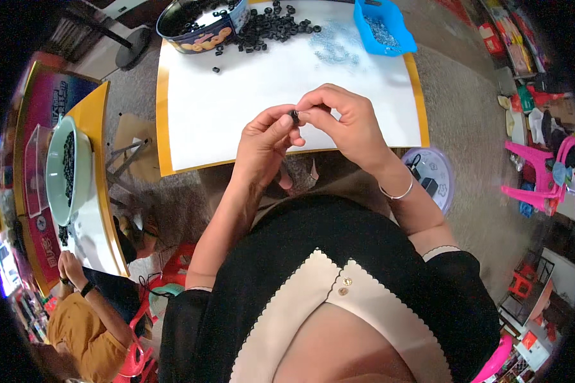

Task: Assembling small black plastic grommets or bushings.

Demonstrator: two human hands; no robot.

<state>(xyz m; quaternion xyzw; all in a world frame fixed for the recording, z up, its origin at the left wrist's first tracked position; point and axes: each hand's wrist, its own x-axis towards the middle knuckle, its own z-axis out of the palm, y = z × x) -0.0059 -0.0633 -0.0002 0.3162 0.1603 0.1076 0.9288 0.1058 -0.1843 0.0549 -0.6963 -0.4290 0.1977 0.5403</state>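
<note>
Over the near part of the white tabletop (236, 96), my left hand (259, 142) grips a small black ring-like part (294, 116) between thumb and fingertips. My right hand (354, 124) meets it from the right, thumb and forefinger pinched together at the part. Whatever sits in that pinch is too small to make out. Beyond my hands lies a heap of similar black parts (271, 30), beside an oval tin (204, 43) holding more of them. Tiny clear bluish pieces (334, 52) are scattered near a blue plastic tray (399, 48) with more of the same inside.
At left, a second table carries a pale green basin (82, 163) of black parts and a clear box (35, 169). A co-worker's hands (72, 268) are at its near end. A pale purple tub (450, 175) stands below my table's right side; a pink stool (533, 169) is farther right.
</note>
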